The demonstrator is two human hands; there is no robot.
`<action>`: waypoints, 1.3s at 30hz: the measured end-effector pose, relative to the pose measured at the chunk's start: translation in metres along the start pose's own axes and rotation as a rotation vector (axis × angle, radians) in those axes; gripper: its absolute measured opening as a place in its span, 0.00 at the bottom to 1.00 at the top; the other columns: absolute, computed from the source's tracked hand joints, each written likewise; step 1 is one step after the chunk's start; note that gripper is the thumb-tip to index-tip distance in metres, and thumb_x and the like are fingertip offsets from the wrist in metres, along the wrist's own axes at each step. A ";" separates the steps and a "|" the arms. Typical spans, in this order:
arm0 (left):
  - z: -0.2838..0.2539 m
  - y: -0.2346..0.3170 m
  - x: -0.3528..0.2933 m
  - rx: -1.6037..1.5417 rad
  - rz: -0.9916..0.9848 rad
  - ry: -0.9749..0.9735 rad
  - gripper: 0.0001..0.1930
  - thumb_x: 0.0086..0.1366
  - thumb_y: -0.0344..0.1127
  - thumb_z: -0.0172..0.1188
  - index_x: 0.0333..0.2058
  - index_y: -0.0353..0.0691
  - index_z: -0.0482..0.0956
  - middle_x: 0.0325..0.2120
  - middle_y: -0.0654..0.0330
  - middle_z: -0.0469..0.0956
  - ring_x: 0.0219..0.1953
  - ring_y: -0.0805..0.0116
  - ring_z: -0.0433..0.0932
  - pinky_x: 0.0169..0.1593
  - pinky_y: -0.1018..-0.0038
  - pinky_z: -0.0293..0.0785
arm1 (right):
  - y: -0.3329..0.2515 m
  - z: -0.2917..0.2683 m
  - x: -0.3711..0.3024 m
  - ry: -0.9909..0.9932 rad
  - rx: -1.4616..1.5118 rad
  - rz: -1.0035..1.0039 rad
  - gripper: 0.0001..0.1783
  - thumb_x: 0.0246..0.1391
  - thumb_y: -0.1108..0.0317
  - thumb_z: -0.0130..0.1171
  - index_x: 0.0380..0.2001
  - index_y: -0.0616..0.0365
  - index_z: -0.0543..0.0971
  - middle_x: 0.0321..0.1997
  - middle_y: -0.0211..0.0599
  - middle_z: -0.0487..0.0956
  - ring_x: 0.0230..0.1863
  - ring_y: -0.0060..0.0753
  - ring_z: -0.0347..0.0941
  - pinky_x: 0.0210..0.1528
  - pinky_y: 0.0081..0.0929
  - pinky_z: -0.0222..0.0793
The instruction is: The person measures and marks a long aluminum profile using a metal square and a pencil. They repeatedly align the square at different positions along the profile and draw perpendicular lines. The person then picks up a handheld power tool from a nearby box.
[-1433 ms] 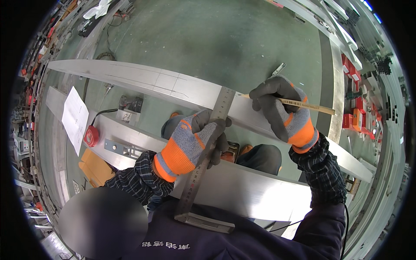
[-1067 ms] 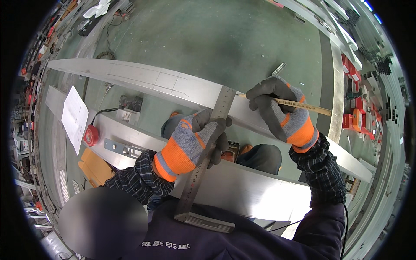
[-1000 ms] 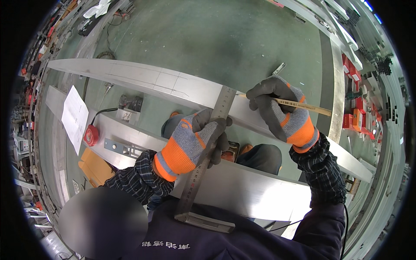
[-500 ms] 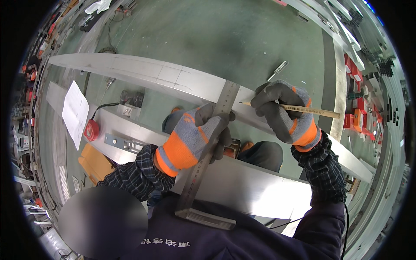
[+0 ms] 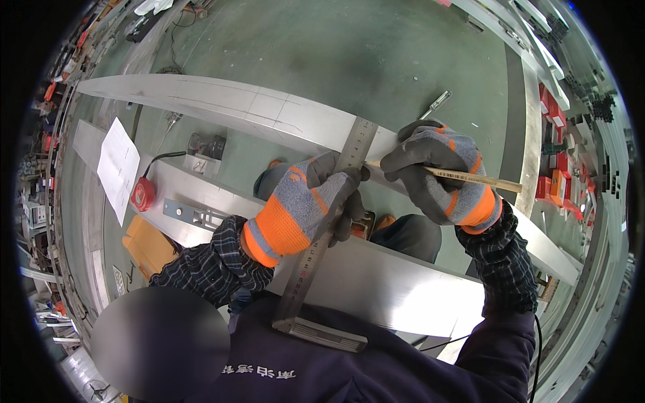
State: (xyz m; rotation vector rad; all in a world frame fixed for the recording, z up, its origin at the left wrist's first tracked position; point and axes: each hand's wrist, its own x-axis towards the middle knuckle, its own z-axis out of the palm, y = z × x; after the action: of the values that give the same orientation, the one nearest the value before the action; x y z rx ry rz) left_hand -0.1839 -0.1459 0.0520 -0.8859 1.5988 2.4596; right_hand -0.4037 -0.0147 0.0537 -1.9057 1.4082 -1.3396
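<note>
My right hand (image 5: 440, 173) pinches the wooden pencil (image 5: 478, 178) and has just brought its tip closer to the steel try square (image 5: 353, 149) my left hand (image 5: 304, 201) grips across the metal beam (image 5: 302, 122), so they nearly meet.

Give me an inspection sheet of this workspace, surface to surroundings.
Surface: far metal beam bears drawn lines; near metal beam shows glare.
Job's things: steel square crosses the far metal beam; pencil beside it.
Clutter: paper sheet, red tape measure and slotted plate along the near metal beam.
Hands: left hand grips the steel square; right hand holds the pencil.
Cables: black cable beside the right sleeve.
Surroundings: green floor, red boxes at right.
</note>
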 end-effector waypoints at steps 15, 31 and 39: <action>0.004 0.002 -0.002 0.032 0.001 0.025 0.22 0.78 0.47 0.52 0.55 0.33 0.76 0.24 0.59 0.80 0.18 0.74 0.76 0.21 0.76 0.71 | 0.003 0.002 -0.006 0.037 -0.060 0.042 0.11 0.54 0.76 0.57 0.39 0.56 0.84 0.33 0.33 0.85 0.32 0.35 0.79 0.39 0.32 0.74; 0.003 0.001 -0.001 -0.006 0.011 0.014 0.23 0.78 0.49 0.54 0.54 0.32 0.76 0.24 0.59 0.80 0.18 0.74 0.77 0.21 0.76 0.73 | 0.004 0.001 -0.007 0.028 -0.062 0.050 0.10 0.57 0.75 0.56 0.40 0.57 0.83 0.32 0.35 0.83 0.31 0.33 0.78 0.35 0.30 0.73; 0.005 0.003 -0.001 0.024 0.010 0.037 0.23 0.78 0.49 0.53 0.53 0.31 0.77 0.24 0.59 0.80 0.18 0.74 0.77 0.21 0.76 0.73 | 0.004 0.002 -0.008 0.050 0.001 0.061 0.10 0.56 0.75 0.57 0.40 0.59 0.84 0.34 0.36 0.83 0.32 0.32 0.78 0.35 0.29 0.74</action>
State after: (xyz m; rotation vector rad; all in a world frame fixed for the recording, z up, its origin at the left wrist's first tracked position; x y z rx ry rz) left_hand -0.1861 -0.1422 0.0564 -0.9272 1.6456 2.4391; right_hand -0.4041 -0.0090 0.0461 -1.8253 1.4775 -1.3679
